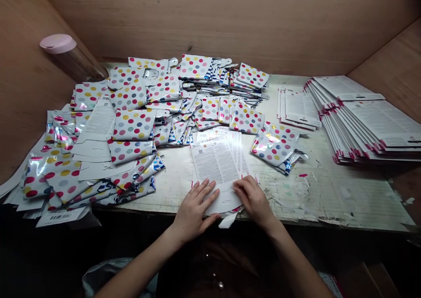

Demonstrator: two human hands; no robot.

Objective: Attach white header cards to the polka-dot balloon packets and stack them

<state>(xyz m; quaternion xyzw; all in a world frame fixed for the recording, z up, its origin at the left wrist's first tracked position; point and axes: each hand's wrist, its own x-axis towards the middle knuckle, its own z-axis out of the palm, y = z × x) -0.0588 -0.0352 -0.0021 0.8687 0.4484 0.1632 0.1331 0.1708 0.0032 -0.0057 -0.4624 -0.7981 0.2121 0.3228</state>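
A printed card (215, 164) with small text and a code square lies on top of a few similar cards at the table's front edge. My left hand (197, 206) rests flat on its lower left part, fingers stretched out. At the card's right edge my right hand (255, 199) has its fingers curled and pressed together; what they pinch, if anything, is hidden. A torn white paper strip (228, 220) sticks out over the table edge between my hands. Just beyond the right hand lies a folded polka-dot foil packet (276, 144).
Many polka-dot packets (131, 124) are heaped at the left and back. Stacked printed cards (378, 118) fill the right, beside a smaller card pile (299, 107). A pink-lidded bottle (70, 56) stands back left. Cardboard walls (213, 21) enclose the table. Paper scraps (307, 181) lie right.
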